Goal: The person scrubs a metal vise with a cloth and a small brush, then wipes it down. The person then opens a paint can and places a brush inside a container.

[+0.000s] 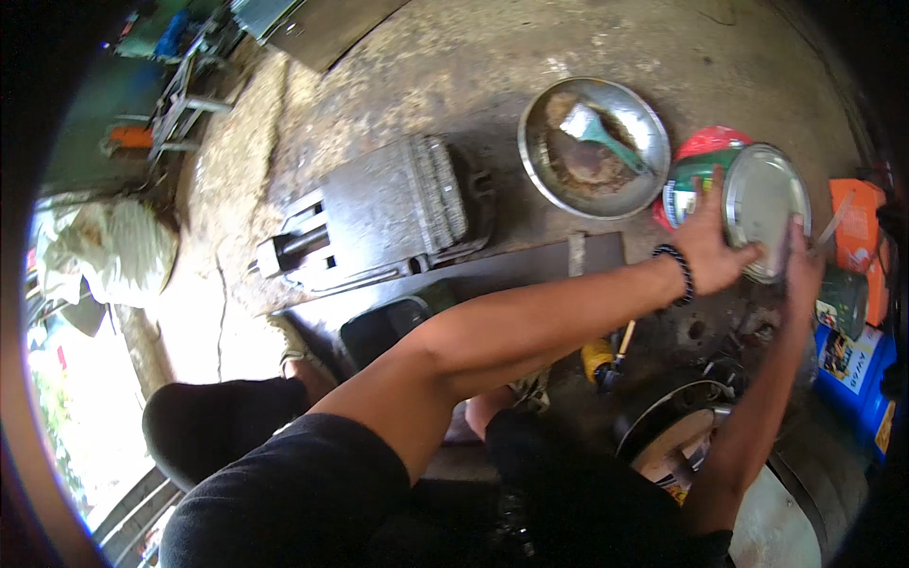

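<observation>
A person crouched on a stained concrete floor (454, 57) grips a green tin (696, 185) lying tilted on its side, its round silver lid (762, 204) facing up and toward the camera. The left hand (708, 248), a dark bead bracelet (680, 273) at the wrist, is spread flat over the near left part of the lid and tin body, fingers wrapped onto the rim. The right hand (801, 265) closes on the lid's right edge from below, fingers curled against the rim. The tin sits toward the far right of the floor, in front of a red bag (710, 142) and just right of a metal bowl (594, 147).

The bowl holds rusty residue and a brush (597, 133) with a teal handle, lying across it. Left of the bowl, near the middle of the floor, rests a heavy grey vise (379, 218). A dark flat metal bar (530, 265) runs beneath the left forearm. A yellow-handled tool (598, 360) lies near the person's knees. To the right of the hands stand a smaller green can (841, 301), an orange pack (860, 232) and a blue box (857, 364). A round black-rimmed container (677, 431) sits at the near right, beside the right forearm.
</observation>
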{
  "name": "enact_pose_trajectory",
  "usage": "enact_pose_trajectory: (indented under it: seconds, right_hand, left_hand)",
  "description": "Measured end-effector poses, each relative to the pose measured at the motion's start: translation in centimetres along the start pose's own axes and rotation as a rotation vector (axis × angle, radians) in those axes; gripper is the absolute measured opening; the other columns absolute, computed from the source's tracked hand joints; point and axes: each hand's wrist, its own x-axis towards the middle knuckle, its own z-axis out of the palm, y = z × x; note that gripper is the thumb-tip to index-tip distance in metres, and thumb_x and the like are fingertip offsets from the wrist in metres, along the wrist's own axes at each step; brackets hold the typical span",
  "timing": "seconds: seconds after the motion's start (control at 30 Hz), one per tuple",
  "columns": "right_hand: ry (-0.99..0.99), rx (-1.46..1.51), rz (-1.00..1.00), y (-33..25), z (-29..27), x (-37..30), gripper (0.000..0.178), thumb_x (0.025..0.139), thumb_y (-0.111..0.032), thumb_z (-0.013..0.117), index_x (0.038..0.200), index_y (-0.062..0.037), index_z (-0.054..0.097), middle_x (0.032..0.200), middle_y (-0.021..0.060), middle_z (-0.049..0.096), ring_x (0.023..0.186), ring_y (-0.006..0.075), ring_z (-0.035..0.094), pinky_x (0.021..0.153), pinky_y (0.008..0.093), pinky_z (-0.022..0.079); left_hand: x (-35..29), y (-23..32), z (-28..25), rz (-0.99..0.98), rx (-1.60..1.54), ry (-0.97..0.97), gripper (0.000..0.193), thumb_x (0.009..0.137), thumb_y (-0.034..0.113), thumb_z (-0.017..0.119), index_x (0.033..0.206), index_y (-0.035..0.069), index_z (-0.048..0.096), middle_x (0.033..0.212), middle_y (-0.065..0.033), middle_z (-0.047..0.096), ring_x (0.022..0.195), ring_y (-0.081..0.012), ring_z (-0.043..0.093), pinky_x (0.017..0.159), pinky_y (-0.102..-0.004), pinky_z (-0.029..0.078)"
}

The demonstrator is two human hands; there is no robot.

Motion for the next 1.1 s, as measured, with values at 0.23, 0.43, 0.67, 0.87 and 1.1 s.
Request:
enact_pose_trajectory:
  seconds: [0.23, 0.43, 0.67, 0.87, 1.1]
  right_hand:
    - [-0.102, 0.225, 0.101, -8.9, -4.8, -3.7, 0.061, 0.093, -0.044, 0.063, 0.131, 0.0037, 0.057, 0.128, 0.0149, 0.060, 0.115, 0.0237, 0.058, 0.101, 0.0358, 0.042]
    - [-0.104, 0.262, -0.083, -18.4, -5.6, -7.6, 0.059, 0.093, -0.046, 0.061, 0.129, 0.0004, 0.060, 0.126, 0.0121, 0.061, 0.112, 0.0207, 0.058, 0.098, 0.0333, 0.044]
    - [-0.521, 0.424, -0.403, -36.7, 0.2, -15.1, 0.051, 0.095, -0.043, 0.060, 0.127, -0.0044, 0.062, 0.119, 0.0057, 0.064, 0.103, 0.0163, 0.061, 0.091, 0.0295, 0.047]
    - [-0.490, 0.432, -0.875, -47.9, 6.9, -31.3, 0.027, 0.094, -0.020, 0.057, 0.094, 0.0043, 0.068, 0.079, 0.0088, 0.070, 0.065, 0.0133, 0.063, 0.057, 0.0253, 0.049]
    - [-0.733, 0.228, -0.729, -50.0, 19.9, -45.6, 0.045, 0.087, -0.044, 0.070, 0.100, -0.0006, 0.071, 0.083, 0.0095, 0.072, 0.077, 0.0168, 0.068, 0.073, 0.0326, 0.053]
  left_hand:
    - [-5.1, 9.4, -5.5, -0.049, 0.080, -0.055, 0.125, 0.071, 0.039, 0.079, 0.147, -0.016, -0.004, 0.144, -0.0489, 0.019, 0.131, -0.0478, 0.043, 0.109, -0.0382, 0.040]
    - [-12.0, 17.8, -13.4, 0.083, 0.375, 0.079, 0.121, 0.068, 0.040, 0.081, 0.142, -0.022, 0.008, 0.138, -0.0486, 0.032, 0.118, -0.0473, 0.056, 0.100, -0.0407, 0.049]
    - [-25.1, 25.2, -25.7, 0.395, 0.295, 0.435, 0.066, 0.081, 0.032, 0.073, 0.123, -0.013, 0.048, 0.103, -0.0289, 0.067, 0.095, -0.0357, 0.069, 0.085, -0.0385, 0.055]
    - [-34.6, 26.7, -34.7, 0.471, 0.129, 0.658, 0.078, 0.087, 0.034, 0.073, 0.139, -0.010, 0.033, 0.126, -0.0283, 0.058, 0.120, -0.0326, 0.058, 0.100, -0.0372, 0.047]
    - [-48.9, 21.0, -44.4, 0.050, 0.417, 0.973, 0.100, 0.074, 0.057, 0.077, 0.133, -0.015, 0.041, 0.122, -0.0288, 0.061, 0.115, -0.0337, 0.060, 0.099, -0.0386, 0.047]
